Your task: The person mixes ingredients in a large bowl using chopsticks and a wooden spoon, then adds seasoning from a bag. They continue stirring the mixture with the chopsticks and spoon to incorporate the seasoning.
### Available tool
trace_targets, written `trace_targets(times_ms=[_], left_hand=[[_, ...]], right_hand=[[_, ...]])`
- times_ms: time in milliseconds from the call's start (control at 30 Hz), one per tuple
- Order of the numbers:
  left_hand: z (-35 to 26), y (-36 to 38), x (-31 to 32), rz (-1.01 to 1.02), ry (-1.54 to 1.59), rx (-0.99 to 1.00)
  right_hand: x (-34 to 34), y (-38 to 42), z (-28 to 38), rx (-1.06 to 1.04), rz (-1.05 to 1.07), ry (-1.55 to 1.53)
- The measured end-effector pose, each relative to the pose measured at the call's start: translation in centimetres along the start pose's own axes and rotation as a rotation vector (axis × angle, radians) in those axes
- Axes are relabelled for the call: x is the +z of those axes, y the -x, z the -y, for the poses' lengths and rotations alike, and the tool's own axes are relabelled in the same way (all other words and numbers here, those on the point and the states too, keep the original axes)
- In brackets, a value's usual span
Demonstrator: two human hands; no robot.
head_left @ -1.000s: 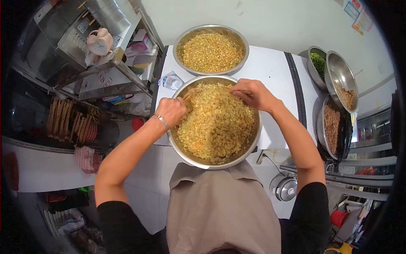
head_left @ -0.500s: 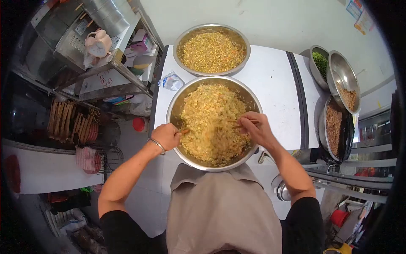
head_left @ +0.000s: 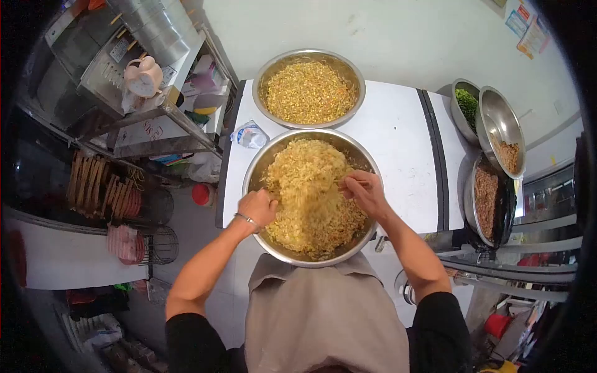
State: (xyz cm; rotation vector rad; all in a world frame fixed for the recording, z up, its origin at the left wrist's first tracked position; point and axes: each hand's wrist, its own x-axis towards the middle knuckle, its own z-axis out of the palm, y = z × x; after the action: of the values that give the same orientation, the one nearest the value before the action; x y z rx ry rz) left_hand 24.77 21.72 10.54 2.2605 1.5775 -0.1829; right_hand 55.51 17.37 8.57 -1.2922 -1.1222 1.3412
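A large steel bowl (head_left: pixel 254 163) in front of me holds a heap of pale yellow chopped mixture (head_left: pixel 306 160). Its middle is smeared by motion. My left hand (head_left: pixel 259 207) is closed over the bowl's left side, with a metal bracelet at the wrist. Over the right side, my right hand (head_left: pixel 365 191) is closed with its fingertips towards the heap. Thin wooden chopsticks showed at both hands a moment ago; now they are mostly hidden by the fingers and the mixture.
Behind stands a second steel bowl (head_left: pixel 308 92) of yellow mixture on the white table (head_left: pixel 398 155). A plastic packet (head_left: pixel 250 134) lies left. Bowls of chopped greens (head_left: pixel 467 107) and brown filling (head_left: pixel 485 199) stand right. A metal shelf (head_left: pixel 166 107) holds a pink clock (head_left: pixel 143 77).
My left hand has moved inward over the bowl and my right hand slightly left. The heap has been lifted and turned at its middle. The whole view has shifted a little.
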Motion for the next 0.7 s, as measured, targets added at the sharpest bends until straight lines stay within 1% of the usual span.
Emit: trace_targets(times_ms=[100, 133, 167, 233, 267, 333, 367, 400, 467, 500, 533, 567, 600, 633, 667, 700], left_hand=[[-0.2, 1.8, -5.2, 0.054, -0.050, -0.019], [0.1, 1.8, -6.2, 0.077, -0.171, -0.062], [0.8, 0.9, -5.8, 0.074, -0.206, -0.092], [2.5, -1.4, -3.0, 0.081, -0.273, -0.148], [1.1, -2.3, -1.8, 0.045, -0.248, -0.151], [0.2, -4.2, 2.2, -0.034, -0.139, -0.121], [0.0, -4.7, 3.3, -0.075, -0.081, -0.103], [-0.1, -4.1, 2.6, -0.052, -0.085, -0.045], [0.2, -1.7, -1.1, 0.004, -0.102, 0.063], [0.4, -0.8, -3.1, 0.025, -0.126, 0.061], [0.6, 0.0, -5.1, 0.046, -0.151, 0.061], [0.9, 0.0, -6.3, 0.062, -0.175, 0.063], [1.4, -0.6, -6.3, 0.073, -0.255, -0.003], [1.5, -1.6, -5.3, 0.038, -0.261, -0.029], [1.4, -3.0, -3.5, 0.007, -0.267, -0.051], [1.1, -4.3, -1.8, -0.026, -0.276, -0.071]], right_hand=[[-1.6, 1.5, 5.1, -0.216, 0.109, 0.349], [-2.8, 1.3, 5.2, -0.237, 0.098, 0.523], [-3.8, 0.5, 4.9, -0.255, 0.037, 0.608], [-4.9, -1.1, 2.1, -0.277, -0.092, 0.776], [-4.5, -2.1, -0.6, -0.138, -0.126, 0.483], [-2.2, -3.2, -3.3, -0.081, -0.098, 0.250], [-1.1, -3.3, -3.6, -0.054, -0.084, 0.138], [-0.5, -2.7, -2.5, -0.071, -0.006, 0.173], [-1.1, -1.1, 0.8, -0.081, 0.072, 0.149], [-1.6, -0.3, 2.6, -0.084, 0.115, 0.134], [-2.5, 0.3, 4.1, -0.110, 0.159, 0.270], [-3.5, 0.2, 4.6, -0.172, 0.148, 0.404], [-4.5, 0.0, 5.1, -0.235, 0.136, 0.542], [-5.2, -0.1, 5.3, -0.292, 0.123, 0.680], [-5.3, -1.4, 2.6, -0.463, -0.037, 0.819], [-4.8, -2.4, -0.4, -0.352, -0.063, 0.646]])
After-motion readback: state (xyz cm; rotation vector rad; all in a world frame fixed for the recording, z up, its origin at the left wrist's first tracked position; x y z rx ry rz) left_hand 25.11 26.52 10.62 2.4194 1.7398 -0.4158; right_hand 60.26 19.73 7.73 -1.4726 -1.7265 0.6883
